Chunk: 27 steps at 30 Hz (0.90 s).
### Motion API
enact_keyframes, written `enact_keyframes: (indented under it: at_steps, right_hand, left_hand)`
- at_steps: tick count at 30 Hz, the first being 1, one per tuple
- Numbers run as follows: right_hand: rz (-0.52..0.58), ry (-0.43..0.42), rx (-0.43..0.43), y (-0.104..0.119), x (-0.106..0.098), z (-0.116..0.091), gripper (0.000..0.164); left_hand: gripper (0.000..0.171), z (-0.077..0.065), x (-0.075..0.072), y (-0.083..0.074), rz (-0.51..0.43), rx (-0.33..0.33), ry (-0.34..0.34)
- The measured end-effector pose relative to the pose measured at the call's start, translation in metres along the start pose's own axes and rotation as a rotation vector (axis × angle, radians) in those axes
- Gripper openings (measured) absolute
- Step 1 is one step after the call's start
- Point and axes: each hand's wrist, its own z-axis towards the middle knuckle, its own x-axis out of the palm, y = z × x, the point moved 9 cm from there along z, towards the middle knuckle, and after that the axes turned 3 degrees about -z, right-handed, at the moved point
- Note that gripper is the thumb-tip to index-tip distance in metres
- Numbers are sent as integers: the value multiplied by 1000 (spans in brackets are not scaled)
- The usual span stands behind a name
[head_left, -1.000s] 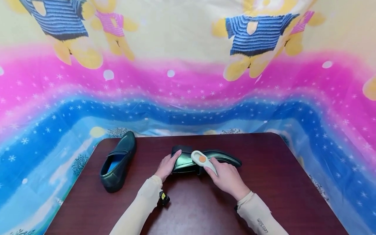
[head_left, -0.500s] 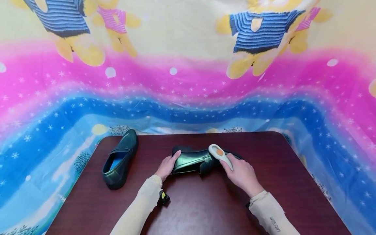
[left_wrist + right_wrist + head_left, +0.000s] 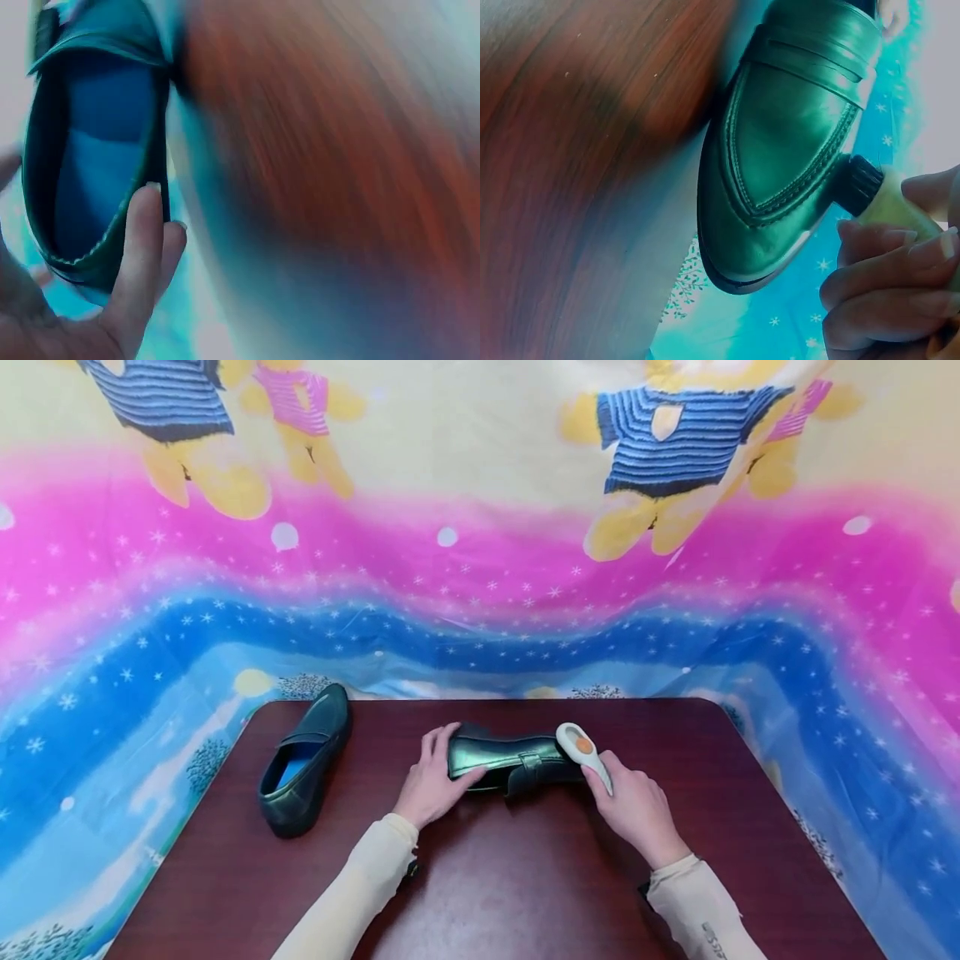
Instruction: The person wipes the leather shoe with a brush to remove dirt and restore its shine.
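Observation:
A dark green leather loafer [image 3: 498, 755] lies tipped on its side, its heel to the left. My left hand [image 3: 429, 783] grips it round the heel, and in the left wrist view the fingers [image 3: 141, 232] lie along the outside of its opening, with the blue insole [image 3: 105, 165] showing. In my right hand [image 3: 639, 810] is a pale-handled shoe brush [image 3: 576, 743] with an orange spot. Seen from the right wrist, its black bristles [image 3: 857, 184] touch the side of the loafer near the stitched toe.
The matching loafer [image 3: 306, 768] stands upright at the left of the dark red-brown table [image 3: 495, 893], its toe towards the back edge. A curtain [image 3: 480, 585] printed with bears and snowflakes hangs behind and on both sides.
The brush has travelled right along the loafer, from its heel half towards its toe. My left hand has shifted its hold at the heel, with the thumb now lower, at the opening.

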Motion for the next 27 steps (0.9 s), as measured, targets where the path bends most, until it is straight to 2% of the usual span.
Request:
enact_keyframes:
  at_steps: [3,5,8,11,15,21,24,27]
  right_hand:
    - [-4,-12,4,-1,-2,0,26]
    - [-6,-18,4,0,-2,1,26]
    - [-7,-20,-7,4,-1,2,26]
    - [-12,-16,-14,11,1,1,26]
    - [-5,-15,-33,26,1,2,28]
    - [-22,14,-102,68,15,15,33]
    - [-67,-15,-130,84,20,18,30]
    - [-122,-64,-129,86,17,19,29]
  left_hand:
    - [81,-4,1,-16,200,153,11]
    - [87,-5,3,-22,298,212,14]
    - [98,-7,8,-19,435,239,22]
    - [100,-10,18,-12,509,236,63]
    - [99,-15,23,-8,530,236,66]
    - [97,-14,18,-8,547,207,51]
    - [94,-14,19,-7,544,211,44]
    - [92,-15,19,-9,536,223,41]
